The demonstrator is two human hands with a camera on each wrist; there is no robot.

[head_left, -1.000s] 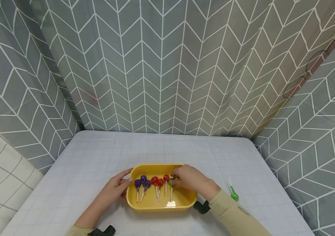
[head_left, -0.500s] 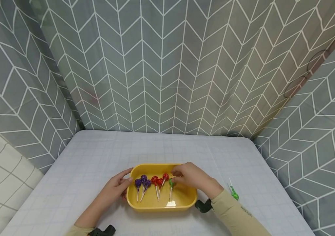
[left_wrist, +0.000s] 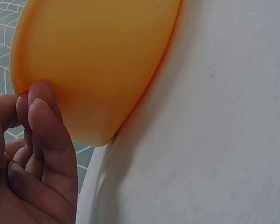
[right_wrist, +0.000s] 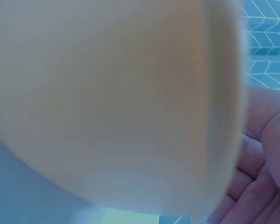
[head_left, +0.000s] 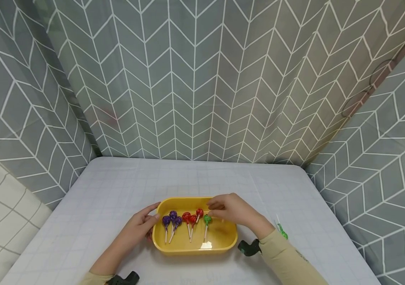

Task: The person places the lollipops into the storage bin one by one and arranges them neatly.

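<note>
A yellow tray [head_left: 224,237] stands on the table. Three purple lollipops [head_left: 173,215] lie at its left, three red lollipops [head_left: 193,219] in the middle, and one green lollipop [head_left: 207,219] to the right of them, sticks toward the near side. My left hand [head_left: 141,226] holds the tray's left end, thumb over the rim and fingers outside, as the left wrist view shows with the hand [left_wrist: 42,154] against the tray wall [left_wrist: 107,60]. Above the tray's far right part hovers my right hand [head_left: 234,209], fingers loosely bent and holding nothing, thumb tip just by the green lollipop's head.
Another green lollipop [head_left: 283,232] lies on the white tablecloth [head_left: 195,178] right of the tray, partly behind the right sleeve [head_left: 288,257]. Patterned grey curtains [head_left: 188,79] enclose the table at the back and sides. Each wrist wears a black device [head_left: 249,248].
My right hand has let go of the green lollipop in the tray and drawn slightly up and right. The rightmost red lollipop has tilted toward its neighbours. My left hand has stayed put.
</note>
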